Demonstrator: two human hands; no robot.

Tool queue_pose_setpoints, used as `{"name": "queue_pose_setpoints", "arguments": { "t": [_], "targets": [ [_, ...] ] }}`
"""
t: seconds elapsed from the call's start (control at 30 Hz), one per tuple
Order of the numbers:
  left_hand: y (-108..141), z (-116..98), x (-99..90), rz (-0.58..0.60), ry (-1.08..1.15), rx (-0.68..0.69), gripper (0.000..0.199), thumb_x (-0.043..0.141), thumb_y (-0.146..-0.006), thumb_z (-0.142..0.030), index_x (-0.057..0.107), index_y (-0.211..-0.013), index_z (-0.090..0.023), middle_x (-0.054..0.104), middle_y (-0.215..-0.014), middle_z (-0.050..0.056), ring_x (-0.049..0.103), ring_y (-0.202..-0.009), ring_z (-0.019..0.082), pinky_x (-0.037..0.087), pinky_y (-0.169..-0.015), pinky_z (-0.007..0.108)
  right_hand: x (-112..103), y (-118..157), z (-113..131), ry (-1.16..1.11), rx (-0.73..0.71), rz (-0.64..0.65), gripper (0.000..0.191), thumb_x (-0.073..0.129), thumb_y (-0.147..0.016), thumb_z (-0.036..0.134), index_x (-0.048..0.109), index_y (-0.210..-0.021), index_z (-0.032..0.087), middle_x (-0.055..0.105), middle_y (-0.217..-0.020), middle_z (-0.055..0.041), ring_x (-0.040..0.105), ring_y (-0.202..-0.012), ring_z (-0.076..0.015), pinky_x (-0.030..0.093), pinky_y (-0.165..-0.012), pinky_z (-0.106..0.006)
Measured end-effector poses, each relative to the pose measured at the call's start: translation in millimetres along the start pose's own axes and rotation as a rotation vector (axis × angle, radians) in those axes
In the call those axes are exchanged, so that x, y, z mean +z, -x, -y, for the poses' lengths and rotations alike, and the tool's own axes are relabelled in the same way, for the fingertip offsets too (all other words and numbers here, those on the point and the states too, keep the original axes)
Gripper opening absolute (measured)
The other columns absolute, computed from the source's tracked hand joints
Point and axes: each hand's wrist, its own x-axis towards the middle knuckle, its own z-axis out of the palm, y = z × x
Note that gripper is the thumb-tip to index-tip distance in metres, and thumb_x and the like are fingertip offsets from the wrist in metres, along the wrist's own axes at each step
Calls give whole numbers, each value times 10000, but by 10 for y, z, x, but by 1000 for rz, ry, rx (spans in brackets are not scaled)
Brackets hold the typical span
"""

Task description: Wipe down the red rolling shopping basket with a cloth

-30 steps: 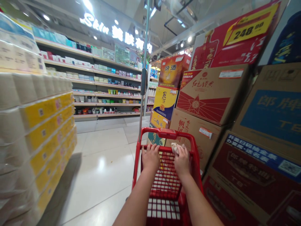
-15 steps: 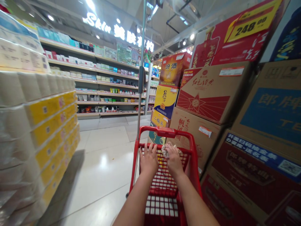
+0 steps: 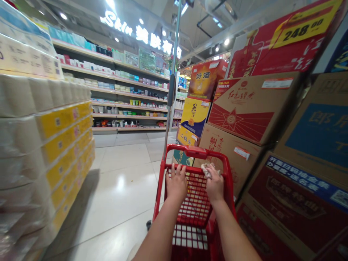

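A red shopping cart (image 3: 227, 165) with a plastic grid inside stands right in front of me. My left hand (image 3: 176, 184) lies on the grid near its upper left bar, fingers stretched out and slightly apart, holding nothing. A crumpled whitish cloth (image 3: 206, 170) is bunched under the fingers of my right hand (image 3: 214, 185), which is closed on it. That hand presses the cloth against the upper bar at the right side of the cart. The underside of the cloth is hidden. A thin metal pole (image 3: 174, 54) rises at the cart's left side.
Wrapped paper rolls (image 3: 66, 132) are stacked high on the left. Printed cartons (image 3: 241, 108) tower close along the cart's right side. Pale floor tiles (image 3: 116, 174) stretch between the stack and the cart. Shelves (image 3: 127, 98) of small boxes and bottles line the back.
My right hand has slid to the right along the bar with the cloth. My left hand stays at the left of the grid. The whole view has shifted slightly.
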Motion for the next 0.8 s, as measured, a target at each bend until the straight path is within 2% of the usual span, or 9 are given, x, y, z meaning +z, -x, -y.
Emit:
{"name": "queue_pose_setpoints", "arguments": {
  "t": [0.07, 0.1, 0.23, 0.3, 0.4, 0.57, 0.63, 0.73, 0.8],
  "targets": [
    [-4, -10, -5, 5, 12, -5, 529, 393, -899, -240, 414, -1426, -277, 345, -1530, 4, 130, -1457, 300, 227, -1131, 605, -35, -24, -75, 30, 33, -99, 346, 399, -799, 160, 671, -1010, 202, 637, -1248, -89, 532, -1210, -219, 234, -1057, -458],
    [-6, -16, -5, 5, 17, -7, 529, 396, -897, -238, 417, -1424, -278, 345, -1530, 2, 129, -1457, 301, 234, -1129, 602, -37, -25, -86, 45, 27, -108, 338, 396, -800, 158, 674, -986, 205, 649, -1229, -83, 547, -1187, -217, 211, -1068, -470],
    [-14, -28, 8, -5, 21, -4, 516, 400, -903, -246, 425, -1418, -267, 348, -1528, 0, 133, -1456, 305, 240, -1130, 594, 44, 33, 59, 123, -83, 103, 391, 355, -841, 164, 672, -1065, 208, 603, -1301, -70, 496, -1227, -209, 235, -1072, -441],
    [-16, -27, 12, -5, 20, -4, 512, 394, -908, -250, 423, -1420, -266, 350, -1527, 3, 137, -1455, 304, 236, -1130, 599, 94, 65, 169, 210, -52, 185, 407, 367, -877, 244, 632, -1186, 234, 532, -1385, -56, 424, -1282, -248, 213, -1077, -488],
    [-19, -22, 7, 5, 19, -4, 512, 388, -912, -254, 418, -1424, -267, 348, -1529, 7, 130, -1457, 301, 218, -1134, 608, 117, 76, 236, 300, 36, 206, 456, 372, -914, 375, 534, -1327, 267, 462, -1446, -58, 364, -1321, -296, 162, -1074, -574],
    [-22, -18, -12, 8, 17, -4, 513, 387, -908, -255, 421, -1418, -284, 353, -1525, -1, 127, -1459, 294, 234, -1127, 600, 60, 26, 118, 238, 103, 174, 554, 285, -909, 181, 389, -1452, 211, 539, -1359, -126, 458, -1264, -261, 240, -1054, -525],
    [-21, -15, -16, 9, 15, -3, 515, 391, -904, -256, 420, -1418, -287, 356, -1523, 2, 124, -1460, 292, 236, -1125, 600, 52, 20, 108, 216, 99, 171, 532, 302, -908, 187, 445, -1420, 211, 538, -1361, -125, 461, -1260, -264, 248, -1059, -518],
    [-18, -11, -20, 15, 10, -5, 524, 397, -901, -256, 411, -1424, -286, 347, -1528, 5, 114, -1462, 290, 222, -1129, 607, 73, 38, 160, 232, 53, 187, 453, 394, -926, 348, 539, -1346, 259, 438, -1456, -99, 372, -1326, -324, 224, -1068, -574],
    [-15, -10, -25, 21, 10, -7, 531, 403, -898, -258, 405, -1427, -289, 339, -1533, 4, 108, -1463, 288, 227, -1127, 610, 88, 47, 176, 235, 22, 182, 421, 412, -932, 381, 575, -1308, 285, 423, -1469, -81, 346, -1344, -339, 212, -1073, -598]
  ]
}}
